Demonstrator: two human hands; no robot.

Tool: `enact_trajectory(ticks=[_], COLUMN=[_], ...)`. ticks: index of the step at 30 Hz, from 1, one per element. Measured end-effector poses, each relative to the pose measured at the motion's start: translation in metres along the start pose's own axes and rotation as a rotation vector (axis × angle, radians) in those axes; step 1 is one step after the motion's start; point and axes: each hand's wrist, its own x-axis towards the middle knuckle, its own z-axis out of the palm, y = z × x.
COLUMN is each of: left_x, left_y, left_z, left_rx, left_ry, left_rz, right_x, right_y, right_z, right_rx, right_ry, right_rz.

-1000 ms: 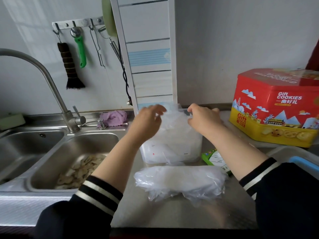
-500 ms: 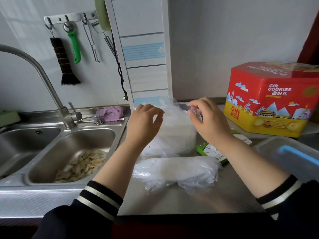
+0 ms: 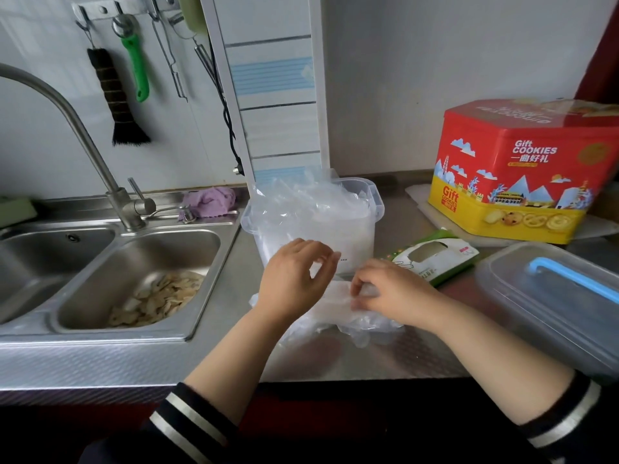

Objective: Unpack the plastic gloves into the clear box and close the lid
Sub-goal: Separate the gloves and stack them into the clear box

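Observation:
The clear box (image 3: 360, 236) stands open on the steel counter, stuffed with thin plastic gloves (image 3: 301, 204) that stick up above its rim. In front of it lies a second pile of plastic gloves (image 3: 338, 304). My left hand (image 3: 293, 279) hovers over the left end of that pile with its fingers loosely curled, touching the top. My right hand (image 3: 390, 293) pinches the pile's right part between thumb and fingers. The box's lid (image 3: 549, 306), clear with a blue handle, lies flat at the right.
A green glove packet (image 3: 435, 257) lies right of the box. A red cookie tin (image 3: 522, 169) stands behind it. The double sink (image 3: 134, 272) with peelings and a tap (image 3: 83, 128) fills the left. A purple cloth (image 3: 211, 200) sits behind the sink.
Both hands have left the top of the clear box and dropped down to the glove pile in front of it. The right hand now pinches that pile.

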Motion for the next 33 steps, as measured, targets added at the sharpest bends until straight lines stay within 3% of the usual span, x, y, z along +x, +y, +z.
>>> enact_trajectory(ticks=[3, 11, 16, 20, 24, 28, 33], left_x=[-0.017, -0.026, -0.023, -0.013, 0.001, 0.011, 0.012], left_y=[-0.005, -0.007, -0.004, -0.004, -0.003, 0.0, 0.001], left_z=[0.01, 0.01, 0.005, -0.007, -0.023, -0.035, -0.044], left_rx=[0.012, -0.022, -0.02, -0.255, -0.559, -0.671, -0.725], left_ry=[-0.109, -0.425, -0.396, -0.325, -0.333, -0.316, -0.285], left_rz=[0.023, -0.123, -0.221, -0.417, -0.547, -0.593, -0.614], right_x=[0.0, 0.002, 0.001, 0.0, -0.006, -0.012, -0.007], right_y=[0.001, -0.008, -0.015, -0.014, -0.023, -0.025, -0.024], right_z=[0.004, -0.005, -0.018, -0.023, -0.038, -0.042, -0.04], right_rx=[0.024, 0.088, 0.221, 0.305, 0.493, 0.349, 0.416], right_ry=[0.053, 0.245, 0.3, 0.292, 0.031, -0.153, 0.131], right_rz=[0.009, -0.115, -0.094, -0.041, 0.017, -0.026, 0.082])
